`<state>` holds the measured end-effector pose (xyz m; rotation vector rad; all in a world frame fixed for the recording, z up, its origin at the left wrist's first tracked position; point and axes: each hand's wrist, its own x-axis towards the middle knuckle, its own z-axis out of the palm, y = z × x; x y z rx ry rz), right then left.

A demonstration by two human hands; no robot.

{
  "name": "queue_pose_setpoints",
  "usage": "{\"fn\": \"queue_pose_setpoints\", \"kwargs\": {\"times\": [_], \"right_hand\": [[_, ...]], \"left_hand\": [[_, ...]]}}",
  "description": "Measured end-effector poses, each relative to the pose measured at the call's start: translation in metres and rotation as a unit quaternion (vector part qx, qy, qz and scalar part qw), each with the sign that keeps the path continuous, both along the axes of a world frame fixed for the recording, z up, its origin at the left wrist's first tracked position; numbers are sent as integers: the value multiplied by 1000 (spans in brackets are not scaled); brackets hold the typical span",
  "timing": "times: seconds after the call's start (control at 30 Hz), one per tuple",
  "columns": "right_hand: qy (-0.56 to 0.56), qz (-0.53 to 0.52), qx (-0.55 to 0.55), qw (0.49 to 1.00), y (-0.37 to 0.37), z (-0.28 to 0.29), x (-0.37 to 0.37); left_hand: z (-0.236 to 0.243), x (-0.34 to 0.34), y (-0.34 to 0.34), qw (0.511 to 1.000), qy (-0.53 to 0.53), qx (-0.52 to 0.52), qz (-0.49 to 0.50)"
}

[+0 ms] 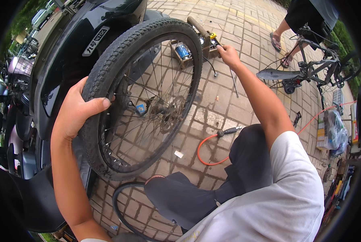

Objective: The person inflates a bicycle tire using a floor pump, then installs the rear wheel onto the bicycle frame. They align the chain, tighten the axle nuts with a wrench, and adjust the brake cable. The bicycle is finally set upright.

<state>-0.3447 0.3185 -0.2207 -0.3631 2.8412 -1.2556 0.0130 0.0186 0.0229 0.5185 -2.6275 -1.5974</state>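
We find the bicycle wheel (159,109) tilted in front of us, between the dark bodywork of a scooter (71,44) and our bent knees. Our left grip (77,105) is clenched on its tyre (108,60) at the upper left, thumb laid over the near sidewall. Our right grip (230,56) is well apart from our left, beyond the wheel's far edge, with its fingertips down at the wooden tool box (206,52). Whether it grasps a tool there we cannot tell.

We judge the step in hand to be fetching a tool for tyre work while the wheel is kept steady; a black tube (116,203) lying loose on the paving near our leg supports this reading. In our judgement, the next move calls for bringing the chosen tool back to the rim without letting the wheel tip. An orange hose (199,153) lies to the right of the tyre, clear of it.
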Motion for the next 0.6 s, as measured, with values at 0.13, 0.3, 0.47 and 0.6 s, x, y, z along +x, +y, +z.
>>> {"fn": "queue_pose_setpoints", "kwargs": {"times": [0.13,0.3,0.47,0.6], "right_hand": [[-100,-49,-14,994,14,-64,-55],[-71,29,1,997,-51,-147,-101],[-14,100,-15,995,-110,-200,-141],[-33,141,71,987,-144,-216,-161]], "left_hand": [[0,9,-4,997,-35,-50,52],[-17,39,-5,988,25,-83,128],[-19,72,3,972,-14,-86,217],[-19,88,22,945,-26,-145,292]]}}
